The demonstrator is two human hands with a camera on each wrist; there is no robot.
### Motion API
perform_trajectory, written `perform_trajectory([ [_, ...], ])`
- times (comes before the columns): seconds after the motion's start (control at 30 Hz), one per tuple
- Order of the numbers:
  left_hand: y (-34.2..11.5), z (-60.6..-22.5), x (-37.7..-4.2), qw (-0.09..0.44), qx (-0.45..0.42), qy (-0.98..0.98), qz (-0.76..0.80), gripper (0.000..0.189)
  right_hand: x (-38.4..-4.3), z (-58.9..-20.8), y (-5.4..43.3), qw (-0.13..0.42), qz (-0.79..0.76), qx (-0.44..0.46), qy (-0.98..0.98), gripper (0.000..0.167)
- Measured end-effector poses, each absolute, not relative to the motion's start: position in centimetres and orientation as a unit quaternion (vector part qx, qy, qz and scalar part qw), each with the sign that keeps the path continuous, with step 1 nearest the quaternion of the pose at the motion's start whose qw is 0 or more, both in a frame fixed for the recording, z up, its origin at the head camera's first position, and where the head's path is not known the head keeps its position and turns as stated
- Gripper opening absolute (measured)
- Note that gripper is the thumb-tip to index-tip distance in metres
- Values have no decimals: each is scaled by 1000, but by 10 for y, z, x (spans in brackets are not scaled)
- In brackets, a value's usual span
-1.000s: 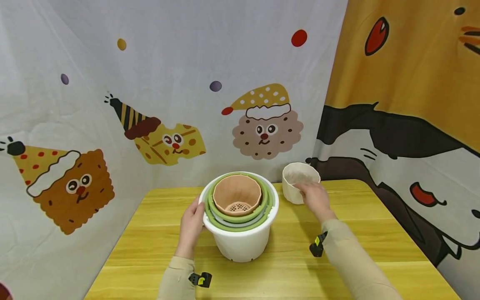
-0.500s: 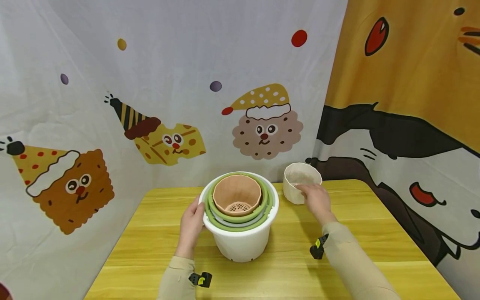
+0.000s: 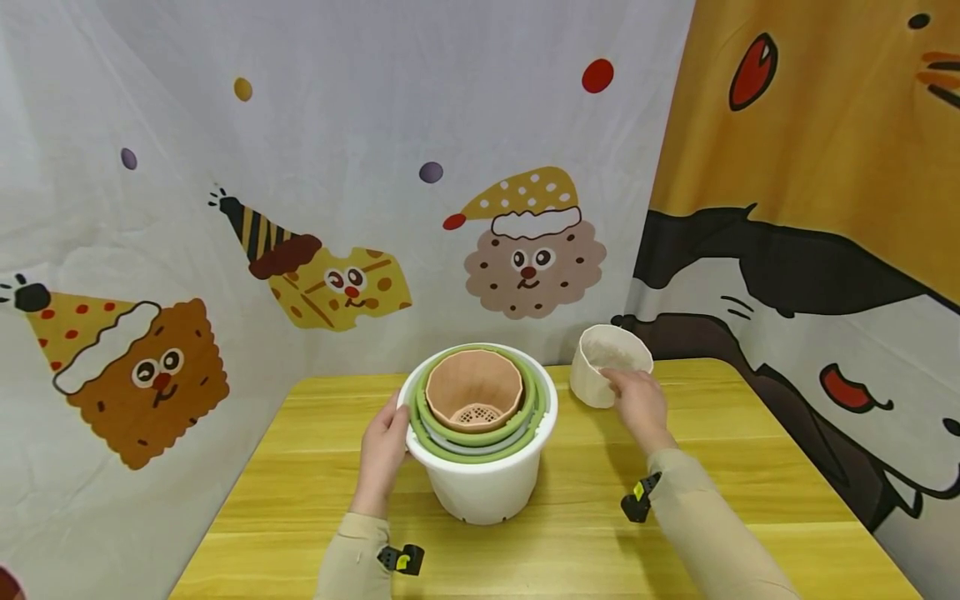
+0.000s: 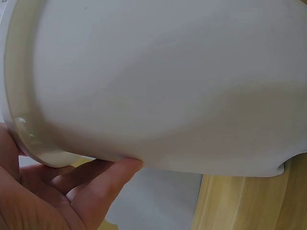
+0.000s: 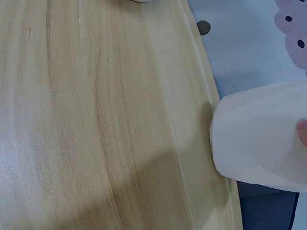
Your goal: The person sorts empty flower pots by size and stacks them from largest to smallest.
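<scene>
In the head view a large white flower pot [image 3: 483, 492] stands upright on the table. Nested inside it are green pots, the outer one's rim [image 3: 468, 457] showing, a grey rim [image 3: 487, 446] and an innermost peach pot [image 3: 467, 375] with a perforated bottom. My left hand [image 3: 383, 446] grips the white pot's left rim, thumb on top; the left wrist view has fingers [image 4: 110, 184] against its outer wall. At the back right, my right hand [image 3: 641, 404] pinches the near rim of a cream pot [image 3: 587, 377], which leans slightly. Only a fingertip shows in the right wrist view.
The wooden table [image 3: 315, 492] ends close behind the cream pot, whose base lies by that edge in the right wrist view. A cartoon-printed curtain [image 3: 360, 108] hangs behind the table, with an orange-and-black printed one [image 3: 825, 167] on the right.
My right hand has shifted the cream pot a little to the right, and it now leans more to the right. My left hand and the nested pots have stayed in place.
</scene>
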State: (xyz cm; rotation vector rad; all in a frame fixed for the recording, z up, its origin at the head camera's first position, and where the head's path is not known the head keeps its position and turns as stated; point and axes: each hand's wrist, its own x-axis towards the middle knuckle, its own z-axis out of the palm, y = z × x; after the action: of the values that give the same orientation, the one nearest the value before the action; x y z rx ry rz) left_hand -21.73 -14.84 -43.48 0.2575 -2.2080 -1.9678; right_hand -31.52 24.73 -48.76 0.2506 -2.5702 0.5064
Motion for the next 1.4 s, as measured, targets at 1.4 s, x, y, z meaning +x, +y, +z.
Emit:
perform_trajectory([
  [1.4,-149,-434,-218,85,88,-744,-657,46,-294,-463,253,267,400,-25,-876,29],
])
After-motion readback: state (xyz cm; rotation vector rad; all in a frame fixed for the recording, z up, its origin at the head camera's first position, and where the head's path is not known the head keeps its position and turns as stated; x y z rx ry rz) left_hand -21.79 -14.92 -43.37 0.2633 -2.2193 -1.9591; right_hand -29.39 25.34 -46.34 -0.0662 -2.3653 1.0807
